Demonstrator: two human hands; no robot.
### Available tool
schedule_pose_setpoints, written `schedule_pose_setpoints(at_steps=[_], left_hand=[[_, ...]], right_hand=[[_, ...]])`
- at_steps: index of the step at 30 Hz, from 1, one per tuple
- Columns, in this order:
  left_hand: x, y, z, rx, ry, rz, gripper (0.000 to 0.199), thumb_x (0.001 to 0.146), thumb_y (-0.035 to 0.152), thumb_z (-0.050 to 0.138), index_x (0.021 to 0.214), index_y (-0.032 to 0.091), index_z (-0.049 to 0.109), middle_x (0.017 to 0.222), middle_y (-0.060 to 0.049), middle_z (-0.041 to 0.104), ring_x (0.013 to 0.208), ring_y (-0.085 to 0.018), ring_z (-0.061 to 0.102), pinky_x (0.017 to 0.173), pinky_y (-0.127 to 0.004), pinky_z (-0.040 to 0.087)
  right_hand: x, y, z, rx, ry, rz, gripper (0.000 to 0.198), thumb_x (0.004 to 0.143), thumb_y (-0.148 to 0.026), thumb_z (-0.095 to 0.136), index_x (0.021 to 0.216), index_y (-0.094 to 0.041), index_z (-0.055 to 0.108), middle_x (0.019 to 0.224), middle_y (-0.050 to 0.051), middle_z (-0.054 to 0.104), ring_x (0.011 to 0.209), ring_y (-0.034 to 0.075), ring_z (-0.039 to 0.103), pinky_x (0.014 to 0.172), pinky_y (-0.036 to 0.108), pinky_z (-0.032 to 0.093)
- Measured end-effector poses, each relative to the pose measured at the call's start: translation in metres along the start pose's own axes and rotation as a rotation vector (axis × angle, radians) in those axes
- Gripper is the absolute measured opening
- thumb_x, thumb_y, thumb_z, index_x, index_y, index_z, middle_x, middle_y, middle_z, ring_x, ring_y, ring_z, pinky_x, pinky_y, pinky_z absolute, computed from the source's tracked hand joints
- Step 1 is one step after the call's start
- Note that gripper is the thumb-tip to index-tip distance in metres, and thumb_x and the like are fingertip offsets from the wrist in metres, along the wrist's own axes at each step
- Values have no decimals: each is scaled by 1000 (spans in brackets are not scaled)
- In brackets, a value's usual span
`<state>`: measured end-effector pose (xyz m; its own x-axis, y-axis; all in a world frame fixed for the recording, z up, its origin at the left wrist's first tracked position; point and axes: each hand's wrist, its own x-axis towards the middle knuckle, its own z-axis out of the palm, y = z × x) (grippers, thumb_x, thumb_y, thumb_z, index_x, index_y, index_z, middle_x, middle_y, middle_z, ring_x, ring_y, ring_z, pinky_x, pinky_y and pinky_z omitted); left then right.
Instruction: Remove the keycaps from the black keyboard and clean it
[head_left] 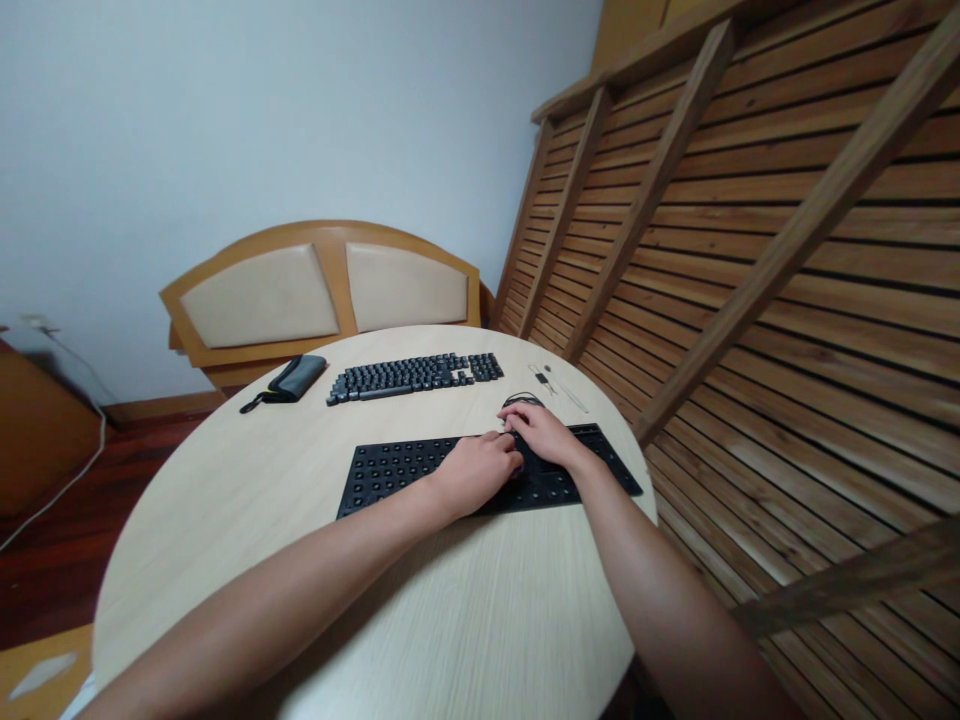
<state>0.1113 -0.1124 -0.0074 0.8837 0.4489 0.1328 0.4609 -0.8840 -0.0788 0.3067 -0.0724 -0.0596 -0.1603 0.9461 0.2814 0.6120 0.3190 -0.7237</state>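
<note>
A black keyboard base (401,470) with its keycaps off lies across the near part of the table, showing rows of bare switches. Over its middle, my left hand (484,468) rests with the fingers curled down; a small dark thing under the fingertips is too hidden to name. My right hand (544,432) reaches over the far edge of the base, its thumb and fingers drawn together beside my left fingers. What those fingertips hold, if anything, does not show. Just beyond them lies a coiled black cable (523,398).
Loose dark keycaps (412,374) lie in keyboard order farther back on the round table (225,500). A grey and black pouch (296,378) with a strap is at the left. Small tools (544,379) lie at the right. A slatted wooden panel (750,250) stands close along the right side.
</note>
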Motion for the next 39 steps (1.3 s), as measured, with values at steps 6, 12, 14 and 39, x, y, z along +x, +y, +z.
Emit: schedule_pose_setpoints(at_steps=[6, 12, 14, 39], left_hand=[[-7, 5, -2, 23, 12, 60, 20, 100, 21, 51, 94, 16, 69, 101, -9, 65, 96, -23, 61, 77, -32, 52], [-16, 2, -11, 78, -15, 59, 18, 99, 22, 55, 91, 16, 70, 94, -8, 66, 89, -24, 63, 70, -32, 50], [-15, 5, -13, 62, 25, 74, 16, 99, 22, 55, 93, 17, 69, 95, -7, 66, 90, -23, 62, 71, -31, 50], [-56, -1, -3, -27, -12, -95, 17, 99, 19, 54, 99, 19, 71, 93, -5, 64, 83, -23, 64, 64, -30, 52]], right_hand=[[0, -1, 0, -4, -1, 9, 25, 94, -18, 48, 106, -17, 70, 87, 5, 72, 84, 19, 67, 82, 33, 49], [0, -2, 0, -2, 1, 5, 24, 94, -18, 49, 104, -18, 70, 86, 5, 72, 83, 19, 67, 82, 34, 49], [-1, -3, 0, 1, 2, 5, 25, 93, -17, 48, 104, -18, 70, 86, 4, 72, 82, 19, 67, 81, 33, 50], [0, 2, 3, -3, 1, 5, 22, 95, -18, 50, 105, -18, 70, 89, 5, 74, 85, 19, 68, 83, 34, 49]])
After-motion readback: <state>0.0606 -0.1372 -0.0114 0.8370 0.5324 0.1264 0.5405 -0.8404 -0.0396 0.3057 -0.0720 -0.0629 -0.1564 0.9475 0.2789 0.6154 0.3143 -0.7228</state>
